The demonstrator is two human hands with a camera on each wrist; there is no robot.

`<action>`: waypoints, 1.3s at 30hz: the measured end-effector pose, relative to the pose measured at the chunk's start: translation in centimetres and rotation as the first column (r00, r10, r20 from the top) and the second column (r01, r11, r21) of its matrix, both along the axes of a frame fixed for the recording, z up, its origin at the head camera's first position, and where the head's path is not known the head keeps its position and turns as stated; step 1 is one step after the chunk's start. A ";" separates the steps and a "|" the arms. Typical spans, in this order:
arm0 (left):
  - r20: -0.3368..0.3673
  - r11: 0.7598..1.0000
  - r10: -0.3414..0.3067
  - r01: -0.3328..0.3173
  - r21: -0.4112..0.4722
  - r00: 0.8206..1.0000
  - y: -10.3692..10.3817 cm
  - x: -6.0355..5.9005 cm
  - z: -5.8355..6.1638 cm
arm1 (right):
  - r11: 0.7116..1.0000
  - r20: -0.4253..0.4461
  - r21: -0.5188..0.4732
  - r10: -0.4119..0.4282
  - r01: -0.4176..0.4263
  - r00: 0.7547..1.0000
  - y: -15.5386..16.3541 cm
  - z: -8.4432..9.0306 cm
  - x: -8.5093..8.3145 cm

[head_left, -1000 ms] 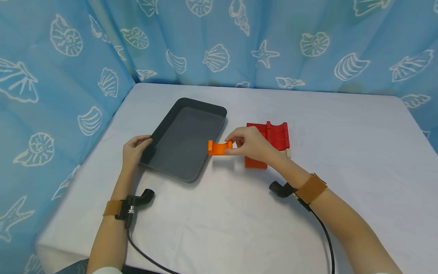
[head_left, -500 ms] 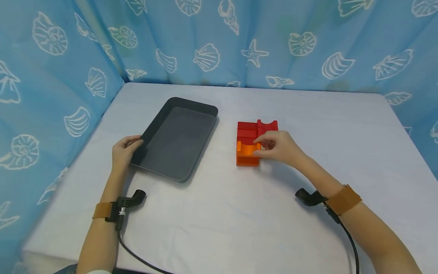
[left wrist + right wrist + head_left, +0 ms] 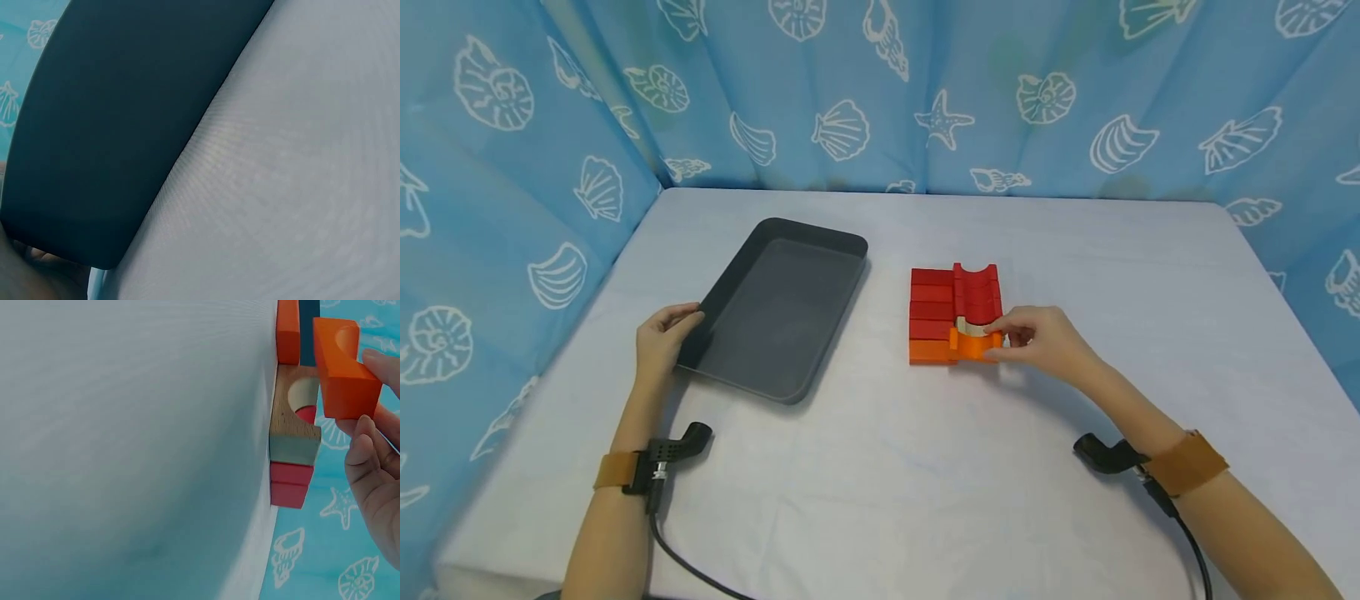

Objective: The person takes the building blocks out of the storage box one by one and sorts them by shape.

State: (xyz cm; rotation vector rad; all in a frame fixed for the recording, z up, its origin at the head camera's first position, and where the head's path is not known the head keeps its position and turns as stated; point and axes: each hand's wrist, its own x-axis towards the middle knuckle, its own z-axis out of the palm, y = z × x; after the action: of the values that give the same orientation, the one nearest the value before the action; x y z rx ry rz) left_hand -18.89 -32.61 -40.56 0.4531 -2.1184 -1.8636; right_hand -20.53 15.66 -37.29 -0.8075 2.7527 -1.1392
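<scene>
My right hand [image 3: 1045, 340] pinches an orange arch-shaped wooden block [image 3: 974, 346] between thumb and fingers. In the right wrist view the orange block [image 3: 350, 381] hangs above the row, near a natural wood arch block [image 3: 294, 440]. Behind that natural block stand red arch blocks [image 3: 977, 292], their hollows facing up. Flat red blocks [image 3: 931, 304] line their left side, with a flat orange block [image 3: 929, 352] at the front. At the far left my left hand [image 3: 661, 337] grips the near left rim of a dark grey tray [image 3: 790, 308], which holds nothing.
A white cloth [image 3: 880, 475] covers the table. Blue curtains [image 3: 880, 92] printed with shells hang along its back and left side. Black cables run from the wrist cameras [image 3: 679, 442] down to the front edge.
My right hand has carried the orange arch block from beside the tray rightward to the front of the block group. My left hand stays on the tray; the head view has shifted somewhat.
</scene>
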 end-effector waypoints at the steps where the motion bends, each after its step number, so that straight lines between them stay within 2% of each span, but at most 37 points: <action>1: 0.001 1.000 0.005 -0.005 -0.002 1.000 0.0 0.0 0.0 | 1.000 0.001 0.004 0.000 0.000 1.000 0.2 0.0 0.1; 10: 0.019 0.999 0.039 -0.039 -0.031 0.999 0.0 0.0 -0.1 | 0.999 0.012 0.044 -0.010 0.009 1.000 0.9 -0.3 0.3; 16: 0.017 0.999 0.030 -0.029 -0.031 0.999 0.0 0.0 -0.2 | 0.996 0.015 0.087 0.012 -0.014 1.000 0.8 -0.8 0.2; 25: 0.009 1.000 0.013 -0.013 -0.011 1.000 0.1 -0.1 -0.1 | 0.989 -0.010 0.150 -0.010 0.011 1.000 0.8 -1.0 0.4; 30: 0.020 1.000 0.031 -0.030 -0.007 0.999 0.2 -0.1 0.0 | 0.984 -0.036 0.176 -0.021 0.027 0.999 0.8 -1.0 0.3; 39: 0.041 0.999 0.040 -0.039 -0.024 0.998 0.2 -0.1 -0.1 | 0.982 -0.007 0.187 -0.032 0.033 0.999 0.8 -1.3 0.1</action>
State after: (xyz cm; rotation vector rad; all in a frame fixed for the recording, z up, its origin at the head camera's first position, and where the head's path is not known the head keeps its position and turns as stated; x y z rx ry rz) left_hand -18.97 -32.43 -40.65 0.5283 -2.1391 -1.8216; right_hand -20.43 16.48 -38.57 -0.7451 2.8314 -0.8663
